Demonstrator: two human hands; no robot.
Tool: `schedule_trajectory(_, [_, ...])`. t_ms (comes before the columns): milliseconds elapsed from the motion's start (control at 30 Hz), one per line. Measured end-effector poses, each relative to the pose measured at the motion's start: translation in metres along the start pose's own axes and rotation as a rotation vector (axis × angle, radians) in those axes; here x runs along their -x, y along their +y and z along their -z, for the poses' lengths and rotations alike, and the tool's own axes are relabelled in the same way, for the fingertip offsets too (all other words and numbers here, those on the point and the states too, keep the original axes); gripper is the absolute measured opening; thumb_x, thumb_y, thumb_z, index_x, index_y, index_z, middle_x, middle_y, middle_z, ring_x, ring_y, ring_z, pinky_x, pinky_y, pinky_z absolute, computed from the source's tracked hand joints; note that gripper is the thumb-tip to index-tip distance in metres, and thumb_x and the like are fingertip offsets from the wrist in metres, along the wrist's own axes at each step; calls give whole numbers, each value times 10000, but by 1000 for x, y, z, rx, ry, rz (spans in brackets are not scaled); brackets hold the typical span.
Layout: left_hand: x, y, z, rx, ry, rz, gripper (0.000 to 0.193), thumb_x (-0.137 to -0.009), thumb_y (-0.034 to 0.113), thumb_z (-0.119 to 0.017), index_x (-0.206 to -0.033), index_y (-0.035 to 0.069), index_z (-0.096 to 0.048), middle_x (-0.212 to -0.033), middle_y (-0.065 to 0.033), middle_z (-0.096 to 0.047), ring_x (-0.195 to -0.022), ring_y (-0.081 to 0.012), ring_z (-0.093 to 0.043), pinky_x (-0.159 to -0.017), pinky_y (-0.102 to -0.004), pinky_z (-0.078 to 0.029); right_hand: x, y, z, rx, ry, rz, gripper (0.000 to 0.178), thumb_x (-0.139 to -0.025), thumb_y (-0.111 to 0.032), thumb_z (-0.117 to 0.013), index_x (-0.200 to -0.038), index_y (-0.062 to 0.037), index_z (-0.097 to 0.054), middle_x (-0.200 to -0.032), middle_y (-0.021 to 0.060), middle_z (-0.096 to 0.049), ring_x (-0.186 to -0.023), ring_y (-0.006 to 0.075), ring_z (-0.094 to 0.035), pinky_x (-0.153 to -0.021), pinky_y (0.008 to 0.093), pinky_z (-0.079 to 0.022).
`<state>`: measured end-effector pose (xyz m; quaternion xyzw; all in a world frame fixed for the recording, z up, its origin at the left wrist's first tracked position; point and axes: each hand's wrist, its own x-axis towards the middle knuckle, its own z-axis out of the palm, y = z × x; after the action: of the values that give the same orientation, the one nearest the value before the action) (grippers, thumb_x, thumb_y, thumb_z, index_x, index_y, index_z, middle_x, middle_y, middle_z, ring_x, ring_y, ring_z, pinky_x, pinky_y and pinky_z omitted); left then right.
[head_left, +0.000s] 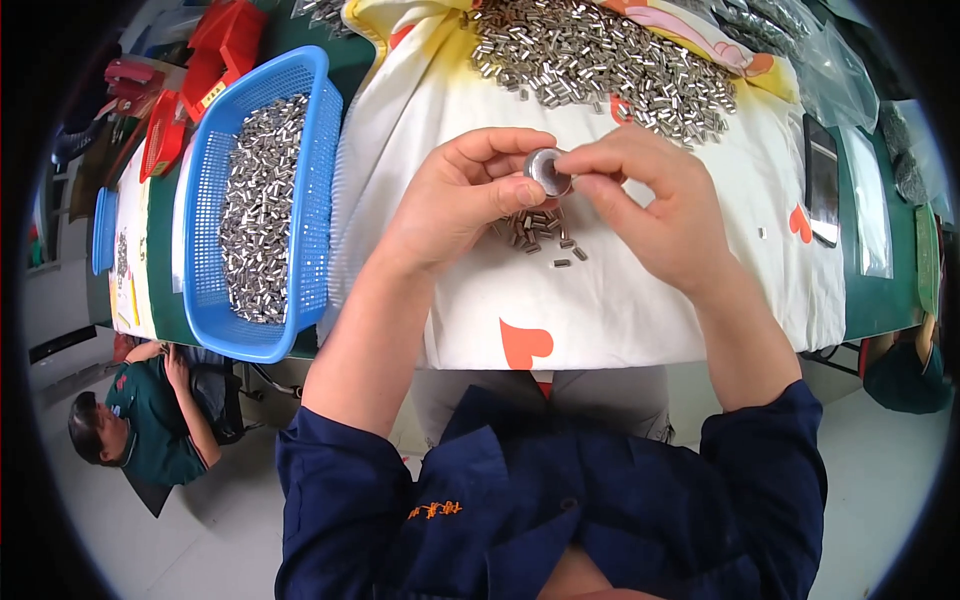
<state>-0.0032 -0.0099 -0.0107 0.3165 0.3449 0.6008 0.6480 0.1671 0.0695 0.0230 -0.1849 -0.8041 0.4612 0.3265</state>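
Observation:
My left hand [447,197] grips a round, shiny metal piece [541,170] between thumb and fingers, its flat face turned up. At the right rim of that piece, the thumb and forefinger of my right hand [662,200] are drawn together. Whatever small thing they may pinch is hidden. Just below both hands, a small group of short metal cylinders [535,232] lies loose on a white cloth [640,320] printed with orange hearts. Farther off on the cloth spreads a large heap of the same cylinders [600,65].
To the left stands a blue plastic basket [312,200] filled with small metal cylinders. Red bins [163,135] sit beyond it. A dark phone [821,180] and clear plastic bags [835,75] lie at the right. One person [150,420] sits at lower left, another [905,375] at far right.

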Motion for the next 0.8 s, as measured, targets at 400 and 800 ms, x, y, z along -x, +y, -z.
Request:
schedule_trajectory(400, [6,17,-4,-423,93,-32,349,-690,60,-656,-1021,1,-560,-862,-55,-594,-777,-91,-558,-691,-227,-461,-3,-11,-16,497,38,318,189,-658,29,-584,-835,-35,-608,-706,82,-556,-655,236,-517,-612,307,-412])
schedule_trajectory(800, [1,6,6,-284,5,-173,312,-641,40,-700,-927,-19,-592,-777,-59,-619,-710,-106,-584,-654,-215,-475,6,10,-24,178,7,25,93,-775,2,-494,-853,10,-544,-753,47,-522,-653,115,-451,-621,224,-373])
